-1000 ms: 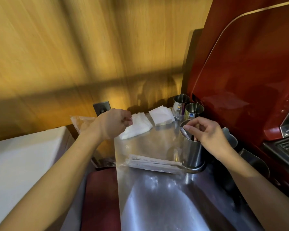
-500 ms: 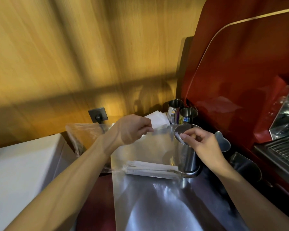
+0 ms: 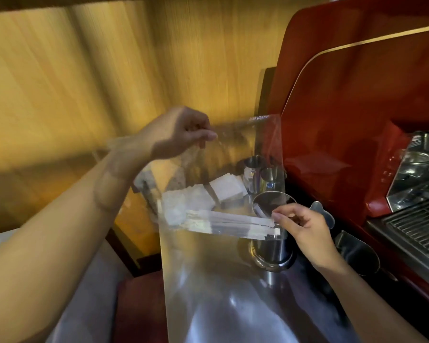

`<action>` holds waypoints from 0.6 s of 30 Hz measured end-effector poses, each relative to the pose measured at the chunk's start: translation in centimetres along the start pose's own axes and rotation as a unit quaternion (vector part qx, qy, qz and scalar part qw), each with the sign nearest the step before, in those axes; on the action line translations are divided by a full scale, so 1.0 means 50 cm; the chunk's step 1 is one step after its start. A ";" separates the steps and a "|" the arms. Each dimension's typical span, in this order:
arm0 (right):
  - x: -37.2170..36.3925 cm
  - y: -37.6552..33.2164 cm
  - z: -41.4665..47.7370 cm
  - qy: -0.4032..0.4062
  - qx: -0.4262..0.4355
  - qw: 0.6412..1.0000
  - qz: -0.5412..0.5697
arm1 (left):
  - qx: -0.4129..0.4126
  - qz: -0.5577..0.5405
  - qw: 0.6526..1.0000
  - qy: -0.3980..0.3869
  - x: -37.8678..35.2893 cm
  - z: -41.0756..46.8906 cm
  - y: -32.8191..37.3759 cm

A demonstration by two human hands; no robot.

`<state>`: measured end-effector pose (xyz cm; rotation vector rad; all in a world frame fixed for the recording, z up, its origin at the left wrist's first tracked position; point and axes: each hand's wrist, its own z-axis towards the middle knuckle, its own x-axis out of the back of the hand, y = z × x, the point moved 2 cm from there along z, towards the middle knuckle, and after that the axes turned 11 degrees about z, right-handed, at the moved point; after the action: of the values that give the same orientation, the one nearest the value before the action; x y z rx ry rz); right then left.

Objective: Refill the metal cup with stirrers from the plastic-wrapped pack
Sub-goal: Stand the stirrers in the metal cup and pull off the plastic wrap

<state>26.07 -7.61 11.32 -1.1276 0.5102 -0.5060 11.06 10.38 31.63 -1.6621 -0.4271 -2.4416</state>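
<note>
The clear plastic pack (image 3: 235, 159) hangs in the air, its upper edge pinched in my left hand (image 3: 181, 133). A flat bundle of pale stirrers (image 3: 228, 224) lies across the bottom of the pack, its right end over the mouth of the metal cup (image 3: 273, 233). My right hand (image 3: 305, 226) pinches the pack's right lower corner at the stirrers' end, just above the cup's rim. The cup stands upright on the steel counter (image 3: 221, 293). Its inside is mostly hidden by the pack and my fingers.
Two smaller metal cups (image 3: 253, 169) and stacks of white napkins (image 3: 228, 188) sit at the back of the counter. A red espresso machine (image 3: 357, 120) with a drip grate (image 3: 416, 226) fills the right. A wooden wall lies behind, and a white surface at the left.
My left hand has lifted the pack's top edge up and right. The stirrers have risen off the counter, and their right end now hangs over the cup's mouth by my right hand.
</note>
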 end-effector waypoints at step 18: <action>0.109 -0.174 0.012 0.198 0.184 0.962 0.050 | -0.075 -0.099 0.987 0.102 0.098 0.114 0.128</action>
<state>29.63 -13.52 18.96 -0.6404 0.7804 -0.7097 16.11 6.26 39.06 -1.4618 -0.4064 -2.8200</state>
